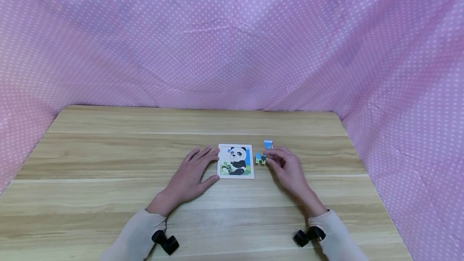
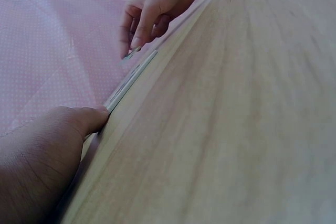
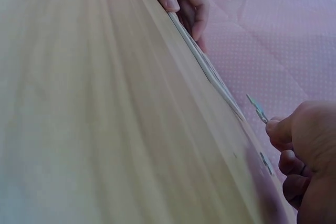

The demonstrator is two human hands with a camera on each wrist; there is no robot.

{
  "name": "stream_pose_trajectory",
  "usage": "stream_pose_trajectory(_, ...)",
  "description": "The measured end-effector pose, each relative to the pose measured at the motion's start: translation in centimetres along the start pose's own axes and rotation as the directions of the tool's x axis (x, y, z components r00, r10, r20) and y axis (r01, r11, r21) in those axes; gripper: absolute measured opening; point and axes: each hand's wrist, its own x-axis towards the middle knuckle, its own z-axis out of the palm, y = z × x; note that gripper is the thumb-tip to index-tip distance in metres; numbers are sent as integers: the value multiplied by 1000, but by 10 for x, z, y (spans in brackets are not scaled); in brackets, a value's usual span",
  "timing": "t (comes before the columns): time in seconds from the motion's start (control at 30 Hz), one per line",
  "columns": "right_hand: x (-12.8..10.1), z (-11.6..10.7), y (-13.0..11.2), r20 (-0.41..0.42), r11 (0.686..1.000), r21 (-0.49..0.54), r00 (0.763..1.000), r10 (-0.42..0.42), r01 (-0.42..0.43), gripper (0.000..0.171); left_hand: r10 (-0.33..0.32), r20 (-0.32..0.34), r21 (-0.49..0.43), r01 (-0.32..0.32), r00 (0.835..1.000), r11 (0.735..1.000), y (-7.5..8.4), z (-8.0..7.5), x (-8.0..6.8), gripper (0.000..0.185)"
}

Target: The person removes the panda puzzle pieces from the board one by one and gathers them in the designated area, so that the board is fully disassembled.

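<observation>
A square panda jigsaw puzzle (image 1: 235, 177) in a white frame lies flat on the table, the panda picture showing inside. My left hand (image 1: 191, 175) rests at its left side, fingers straight, fingertips and thumb touching the frame's edge. To the right of the puzzle, my right hand (image 1: 288, 169) pinches a blue and green jigsaw piece (image 1: 258, 158) between thumb and fingers. In the right wrist view this held piece (image 3: 256, 107) is raised above the tabletop. Another blue jigsaw piece (image 1: 268, 143) lies just beyond the right hand, partly hidden by its fingers.
The wooden table (image 1: 108, 164) has light grain and rounded far corners. A pink dotted cloth (image 1: 232, 51) hangs behind it and along its sides. Black devices (image 1: 166, 243) are strapped at both wrists over light sleeves.
</observation>
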Motion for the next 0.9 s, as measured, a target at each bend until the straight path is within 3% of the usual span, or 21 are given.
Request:
stream_pose_trajectory(0.27, 0, -10, 11, -28, 1000, -20, 1000, 5, -6, 26, 0, -4, 5, 0, 1000, 1000, 0, 0, 0, 57)
stream_pose_trajectory(0.6, 2, -15, 23, -81, 998, -2, 995, -61, 61, 29, 1, -3, 4, -1, 1000, 1000, -1, 1, 0, 57)
stream_pose_trajectory(0.9, 1, -16, 27, -63, 995, -73, 995, -79, 74, 26, 1, -1, 4, -1, 1000, 1000, 0, 1, 0, 57)
